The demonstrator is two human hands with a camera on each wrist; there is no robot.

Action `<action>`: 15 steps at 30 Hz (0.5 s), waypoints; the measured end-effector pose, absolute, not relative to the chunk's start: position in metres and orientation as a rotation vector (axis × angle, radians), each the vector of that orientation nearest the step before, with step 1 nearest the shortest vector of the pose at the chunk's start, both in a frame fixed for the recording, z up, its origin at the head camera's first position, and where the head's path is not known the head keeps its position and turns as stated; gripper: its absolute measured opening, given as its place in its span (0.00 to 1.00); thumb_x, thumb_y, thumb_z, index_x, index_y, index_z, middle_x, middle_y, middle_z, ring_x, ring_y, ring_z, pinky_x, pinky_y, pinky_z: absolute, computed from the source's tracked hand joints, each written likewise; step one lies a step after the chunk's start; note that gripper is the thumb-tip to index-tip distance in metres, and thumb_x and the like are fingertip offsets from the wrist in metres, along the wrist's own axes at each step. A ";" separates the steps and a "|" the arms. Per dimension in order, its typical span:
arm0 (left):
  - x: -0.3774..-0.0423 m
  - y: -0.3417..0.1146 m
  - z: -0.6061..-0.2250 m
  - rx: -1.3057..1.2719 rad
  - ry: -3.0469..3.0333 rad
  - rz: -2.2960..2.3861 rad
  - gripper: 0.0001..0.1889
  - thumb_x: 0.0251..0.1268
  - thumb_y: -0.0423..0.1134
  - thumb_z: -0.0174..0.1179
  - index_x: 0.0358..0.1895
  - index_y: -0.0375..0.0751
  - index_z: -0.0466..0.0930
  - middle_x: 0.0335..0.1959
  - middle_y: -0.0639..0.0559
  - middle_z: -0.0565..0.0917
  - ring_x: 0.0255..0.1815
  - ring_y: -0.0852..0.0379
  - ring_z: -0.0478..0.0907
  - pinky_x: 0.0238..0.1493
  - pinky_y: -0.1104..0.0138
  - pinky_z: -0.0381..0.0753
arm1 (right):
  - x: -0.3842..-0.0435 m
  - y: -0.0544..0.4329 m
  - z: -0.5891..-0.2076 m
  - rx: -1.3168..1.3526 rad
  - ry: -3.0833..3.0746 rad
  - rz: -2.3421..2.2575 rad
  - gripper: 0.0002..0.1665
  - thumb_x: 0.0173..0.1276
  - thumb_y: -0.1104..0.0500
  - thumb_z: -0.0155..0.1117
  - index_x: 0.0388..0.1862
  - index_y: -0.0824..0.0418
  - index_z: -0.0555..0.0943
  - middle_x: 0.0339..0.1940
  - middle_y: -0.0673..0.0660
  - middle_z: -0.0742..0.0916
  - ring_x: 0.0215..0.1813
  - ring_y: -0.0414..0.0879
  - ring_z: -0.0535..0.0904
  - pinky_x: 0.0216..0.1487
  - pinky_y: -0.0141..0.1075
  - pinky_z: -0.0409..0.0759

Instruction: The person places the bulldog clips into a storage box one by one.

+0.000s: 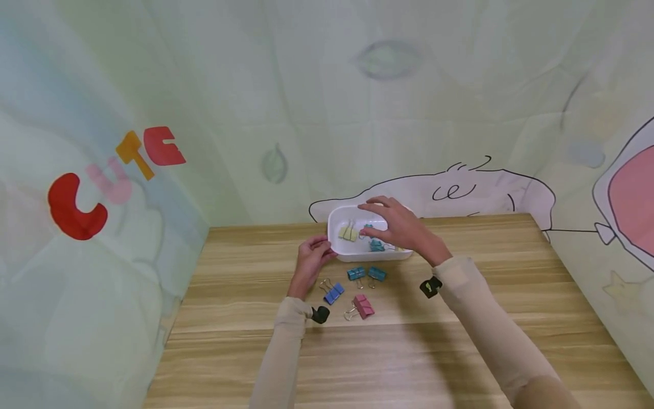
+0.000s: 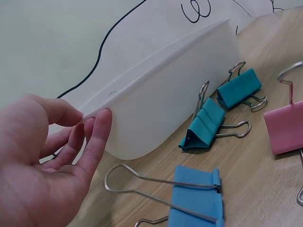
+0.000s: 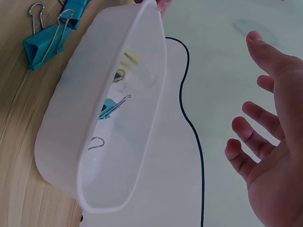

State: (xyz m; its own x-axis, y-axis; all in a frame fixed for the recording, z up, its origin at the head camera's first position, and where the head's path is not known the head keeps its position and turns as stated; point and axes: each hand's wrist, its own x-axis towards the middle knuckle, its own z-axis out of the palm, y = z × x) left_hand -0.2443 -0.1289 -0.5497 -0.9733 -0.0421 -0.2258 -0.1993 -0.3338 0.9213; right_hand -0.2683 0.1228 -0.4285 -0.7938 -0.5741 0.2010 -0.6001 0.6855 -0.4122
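A white plastic box (image 1: 375,257) stands at the back of the table with several binder clips inside, among them a yellow clip (image 1: 348,232) and a teal clip (image 1: 377,245). At its left corner my left hand (image 1: 313,258) pinches the rim between thumb and fingers. My right hand (image 1: 398,224) hovers over the box with fingers spread and nothing held, as the right wrist view also shows. In front of the box lie two teal binder clips (image 2: 206,124), a blue binder clip (image 1: 334,293) and a pink binder clip (image 1: 364,307).
The wooden table (image 1: 245,284) ends at a printed cloth backdrop (image 1: 230,142) right behind the box. Cloth also hangs along the left and right sides. A black wrist camera (image 1: 320,314) on the left sleeve sits close to the blue clip.
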 end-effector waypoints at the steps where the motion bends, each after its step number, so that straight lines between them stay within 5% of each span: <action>1: -0.245 -0.129 -0.550 -0.325 1.757 2.463 0.19 0.77 0.25 0.55 0.66 0.19 0.69 0.61 0.24 0.73 0.53 0.39 0.81 0.50 0.66 0.90 | -0.267 0.124 -0.429 0.985 -2.834 0.726 0.39 0.71 0.38 0.70 0.75 0.53 0.76 0.74 0.61 0.76 0.74 0.61 0.69 0.70 0.64 0.75; 15: -0.245 -0.129 -0.549 -0.335 1.737 2.472 0.19 0.76 0.25 0.56 0.66 0.19 0.69 0.60 0.26 0.73 0.46 0.47 0.82 0.47 0.69 0.90 | -0.243 0.131 -0.445 1.037 -2.827 0.731 0.37 0.70 0.40 0.72 0.72 0.55 0.78 0.70 0.62 0.79 0.71 0.59 0.72 0.72 0.58 0.76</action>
State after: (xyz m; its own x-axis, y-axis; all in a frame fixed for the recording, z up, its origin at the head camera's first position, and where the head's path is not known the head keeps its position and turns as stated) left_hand -0.2447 -0.1288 -0.5492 -0.9706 -0.0431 -0.2370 -0.2083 -0.3438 0.9157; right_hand -0.2425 0.1306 -0.4452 -0.7751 -0.6005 0.1967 -0.6205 0.6647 -0.4160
